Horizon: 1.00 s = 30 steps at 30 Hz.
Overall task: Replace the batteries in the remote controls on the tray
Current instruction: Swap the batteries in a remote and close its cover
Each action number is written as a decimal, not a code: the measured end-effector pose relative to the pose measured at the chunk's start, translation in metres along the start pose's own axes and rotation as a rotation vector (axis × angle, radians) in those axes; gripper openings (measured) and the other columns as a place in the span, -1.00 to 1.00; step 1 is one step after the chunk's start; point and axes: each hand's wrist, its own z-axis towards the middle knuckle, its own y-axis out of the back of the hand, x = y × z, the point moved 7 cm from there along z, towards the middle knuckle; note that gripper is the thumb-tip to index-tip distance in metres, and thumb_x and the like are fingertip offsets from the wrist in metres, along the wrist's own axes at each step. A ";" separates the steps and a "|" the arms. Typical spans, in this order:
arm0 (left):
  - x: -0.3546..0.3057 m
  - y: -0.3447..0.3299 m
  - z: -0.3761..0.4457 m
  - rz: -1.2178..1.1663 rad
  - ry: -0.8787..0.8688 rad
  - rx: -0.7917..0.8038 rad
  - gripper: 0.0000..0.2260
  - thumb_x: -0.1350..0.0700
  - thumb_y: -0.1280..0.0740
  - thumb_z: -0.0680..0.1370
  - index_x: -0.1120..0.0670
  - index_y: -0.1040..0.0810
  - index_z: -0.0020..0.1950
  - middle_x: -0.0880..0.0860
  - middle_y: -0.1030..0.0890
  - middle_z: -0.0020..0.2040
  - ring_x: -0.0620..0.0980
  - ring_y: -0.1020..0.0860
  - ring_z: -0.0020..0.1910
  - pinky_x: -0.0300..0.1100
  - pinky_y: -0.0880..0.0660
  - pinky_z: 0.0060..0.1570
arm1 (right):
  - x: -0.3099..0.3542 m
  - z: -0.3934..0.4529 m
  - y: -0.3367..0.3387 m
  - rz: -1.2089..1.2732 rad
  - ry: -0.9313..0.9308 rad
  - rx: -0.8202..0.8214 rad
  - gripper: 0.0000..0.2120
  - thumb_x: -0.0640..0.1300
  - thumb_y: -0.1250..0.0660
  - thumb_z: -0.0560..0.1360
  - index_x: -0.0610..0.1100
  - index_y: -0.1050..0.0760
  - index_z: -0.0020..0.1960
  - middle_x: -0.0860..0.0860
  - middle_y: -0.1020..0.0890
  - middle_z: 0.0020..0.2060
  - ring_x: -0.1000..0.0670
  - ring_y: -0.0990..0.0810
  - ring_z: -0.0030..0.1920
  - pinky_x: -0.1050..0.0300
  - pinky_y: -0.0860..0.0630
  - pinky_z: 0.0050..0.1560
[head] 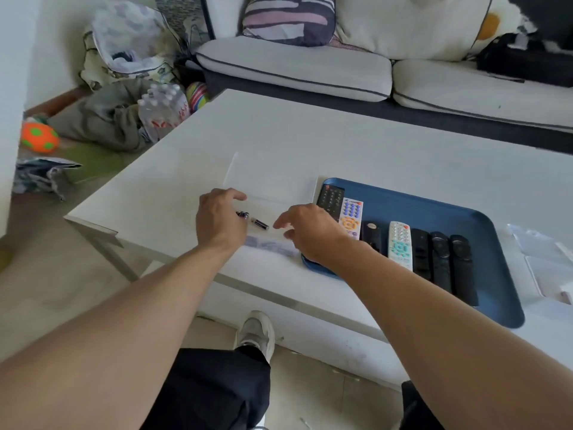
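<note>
A blue tray (434,209) on the white table holds several remote controls side by side: a black one (330,198), a white one with blue and orange buttons (351,217), a white one with teal buttons (400,245), and several black ones (441,262). Left of the tray stands a clear plastic box (273,245) with its lid (269,178) raised. A dark battery (259,223) lies inside, and another (242,214) sits at my left fingertips. My left hand (220,218) hovers over the box with its thumb spread. My right hand (310,234) points its index finger at the dark battery, holding nothing.
Clear plastic packaging (545,262) lies on the table to the right of the tray. A sofa (294,66) with cushions runs along the far side. On the floor to the left are a pack of water bottles (162,110), bags and an orange ball (39,137).
</note>
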 end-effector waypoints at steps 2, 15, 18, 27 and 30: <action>0.004 0.006 -0.001 -0.095 0.065 -0.026 -0.46 0.39 -0.33 0.44 0.05 -0.48 0.39 0.09 -0.39 0.44 0.12 -0.29 0.44 -0.06 -0.40 0.25 | 0.003 0.008 -0.007 -0.016 0.012 0.043 -0.66 -0.30 -0.35 0.57 -0.01 -0.61 0.28 0.02 -0.65 0.17 -0.01 -0.64 0.09 0.12 -0.53 0.18; 0.020 0.018 -0.001 -0.158 0.194 -0.126 -0.51 0.31 -0.17 0.56 -0.08 -0.50 0.41 0.06 -0.62 0.27 0.20 -0.53 0.23 -0.03 -0.45 0.04 | 0.001 0.023 -0.015 -0.033 0.060 0.164 -0.55 -0.37 -0.31 0.48 0.10 -0.61 0.20 0.16 -0.68 0.01 0.07 -0.64 -0.02 0.19 -0.54 0.00; 0.009 0.024 -0.003 -0.168 0.104 -0.176 -0.50 0.34 -0.17 0.57 -0.07 -0.49 0.42 0.05 -0.62 0.27 0.21 -0.53 0.23 -0.08 -0.41 0.00 | 0.008 0.021 -0.017 -0.080 0.102 0.185 -0.47 -0.36 -0.27 0.47 0.17 -0.54 0.26 0.17 -0.66 -0.05 0.04 -0.61 -0.08 0.18 -0.47 -0.13; 0.015 0.020 -0.001 -0.144 0.123 -0.166 -0.53 0.32 -0.13 0.60 -0.07 -0.48 0.42 0.07 -0.63 0.23 0.21 -0.53 0.21 -0.09 -0.37 -0.03 | 0.007 0.017 -0.024 -0.155 0.076 0.298 -0.56 -0.39 -0.18 0.48 0.09 -0.49 0.17 0.03 -0.54 -0.07 -0.08 -0.56 -0.07 0.03 -0.53 -0.12; 0.016 0.019 -0.002 -0.143 0.122 -0.155 -0.52 0.32 -0.13 0.60 -0.08 -0.48 0.42 0.07 -0.63 0.23 0.21 -0.53 0.20 -0.07 -0.39 -0.03 | 0.005 0.020 -0.021 -0.153 0.061 0.244 -0.58 -0.34 -0.27 0.45 0.12 -0.54 0.13 0.07 -0.54 -0.09 -0.06 -0.58 -0.08 0.00 -0.59 -0.08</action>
